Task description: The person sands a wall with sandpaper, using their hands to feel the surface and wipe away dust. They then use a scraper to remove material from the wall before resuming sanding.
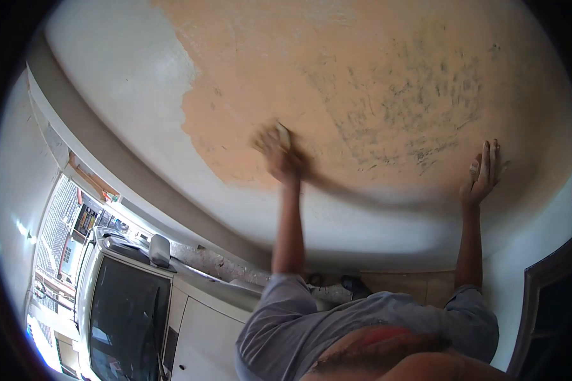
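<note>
My left hand (284, 155) is blurred by motion against the wall (248, 82), near the left edge of its peach-coloured patch. The fingers are closed round a small, pale, flat piece (284, 135), too smeared to name its kind. Further right, my right hand (483, 174) lies against the lower right part of the patch, fingers stretched upward and thumb to the left, with nothing seen in it. Dark scuffs and scratches (413, 101) cover the peach surface between and above the hands. Pale whitish wall shows left of the patch and below it.
A white vehicle with a dark windscreen (128, 317) stands at the lower left, its side mirror (160, 249) close to the wall ledge (108, 140). A dark frame (550, 298) borders the right side. Tiled floor (419, 286) shows below.
</note>
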The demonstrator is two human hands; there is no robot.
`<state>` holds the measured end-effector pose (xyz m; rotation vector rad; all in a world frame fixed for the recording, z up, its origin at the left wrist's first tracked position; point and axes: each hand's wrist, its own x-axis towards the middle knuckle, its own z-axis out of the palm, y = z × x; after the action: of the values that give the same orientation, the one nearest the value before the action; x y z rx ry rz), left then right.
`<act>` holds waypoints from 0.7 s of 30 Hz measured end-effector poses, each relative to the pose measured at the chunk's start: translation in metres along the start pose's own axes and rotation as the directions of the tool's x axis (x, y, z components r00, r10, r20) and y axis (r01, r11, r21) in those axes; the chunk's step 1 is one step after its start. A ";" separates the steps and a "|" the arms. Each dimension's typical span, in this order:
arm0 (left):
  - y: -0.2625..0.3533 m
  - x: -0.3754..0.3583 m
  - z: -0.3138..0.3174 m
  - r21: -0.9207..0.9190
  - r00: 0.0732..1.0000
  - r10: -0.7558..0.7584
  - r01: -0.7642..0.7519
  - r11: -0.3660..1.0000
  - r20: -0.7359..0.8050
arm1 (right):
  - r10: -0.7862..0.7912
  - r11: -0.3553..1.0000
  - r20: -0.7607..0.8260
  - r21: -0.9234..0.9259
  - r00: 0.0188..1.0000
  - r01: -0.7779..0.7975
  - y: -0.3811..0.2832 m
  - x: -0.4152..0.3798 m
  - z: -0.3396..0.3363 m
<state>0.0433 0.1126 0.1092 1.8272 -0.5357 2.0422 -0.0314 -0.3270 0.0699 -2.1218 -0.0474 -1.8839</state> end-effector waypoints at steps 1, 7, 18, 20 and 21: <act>0.012 -0.063 -0.003 0.201 0.980 -0.034 -0.006 0.979 0.194 | 0.011 0.996 0.006 0.090 1.000 -0.011 0.001 -0.008 0.000; -0.007 0.074 0.007 0.182 0.999 -0.014 0.006 0.983 0.044 | 0.019 0.989 0.096 0.144 0.995 -0.033 0.008 -0.019 -0.007; -0.015 0.324 0.025 0.267 0.983 -0.177 0.181 0.947 -0.037 | 0.046 0.984 0.291 0.150 0.956 -0.093 0.029 -0.049 -0.029; -0.005 0.264 0.030 0.262 0.995 -0.067 0.084 0.961 -0.075 | 0.104 0.981 0.333 0.119 0.937 -0.152 0.025 -0.053 -0.032; -0.006 0.220 0.030 0.262 0.992 0.068 -0.038 0.964 -0.104 | 0.093 0.981 0.344 0.130 0.935 -0.145 0.021 -0.054 -0.033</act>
<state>0.0485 0.1043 0.3307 1.8407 -0.3005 2.3284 -0.0660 -0.3454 0.0157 -2.2579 -0.1296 -1.3860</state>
